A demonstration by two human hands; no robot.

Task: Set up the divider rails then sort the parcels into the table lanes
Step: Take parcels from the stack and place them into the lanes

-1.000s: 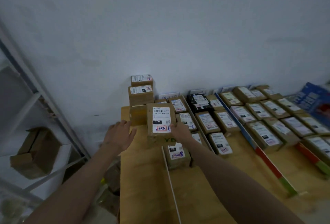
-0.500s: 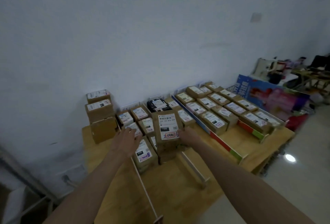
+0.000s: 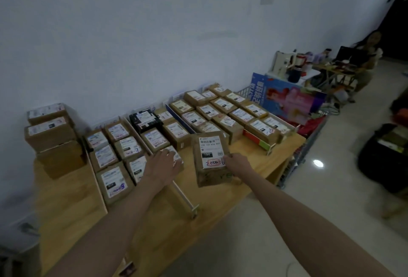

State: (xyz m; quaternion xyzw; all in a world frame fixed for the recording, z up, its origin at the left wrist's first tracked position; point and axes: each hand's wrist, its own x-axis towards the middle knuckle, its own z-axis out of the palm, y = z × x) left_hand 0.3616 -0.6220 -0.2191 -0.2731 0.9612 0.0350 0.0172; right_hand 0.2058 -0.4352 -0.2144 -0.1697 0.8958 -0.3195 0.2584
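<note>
The right hand [image 3: 237, 163] grips a brown cardboard parcel [image 3: 209, 159] by its right edge, thumb on the white shipping label and fingers curled beneath, holding it tilted above the wooden table [image 3: 66, 201] near the front edge, at about 5 o'clock from the black parcel [image 3: 144, 119]. The parcel hangs over the lane between the white divider rail [image 3: 184, 195] and the blue divider rail [image 3: 181, 119].

The left hand [image 3: 164, 166] lies palm down with fingers loosely spread, fingertips resting on a small labelled parcel [image 3: 176, 155] at the front of the lane just left of the held one; it grips nothing.

At 9 o'clock on the table a stack of cardboard boxes [image 3: 50, 135] stands against the white wall [image 3: 154, 33]. Rows of labelled parcels fill the lanes from there across to 2 o'clock, where a red and green divider rail [image 3: 257, 142] borders the right-hand rows [image 3: 242, 113]. Another thin white rail [image 3: 97, 186] runs toward the front edge at 8 o'clock.

Beyond the table at 2 o'clock leans a blue and pink poster board [image 3: 291, 97], and further off a cluttered desk [image 3: 331, 71] with a seated person [image 3: 371, 51] behind it. At 3 o'clock dark bags [image 3: 384, 157] sit blurred on the pale tiled floor [image 3: 320, 199].
</note>
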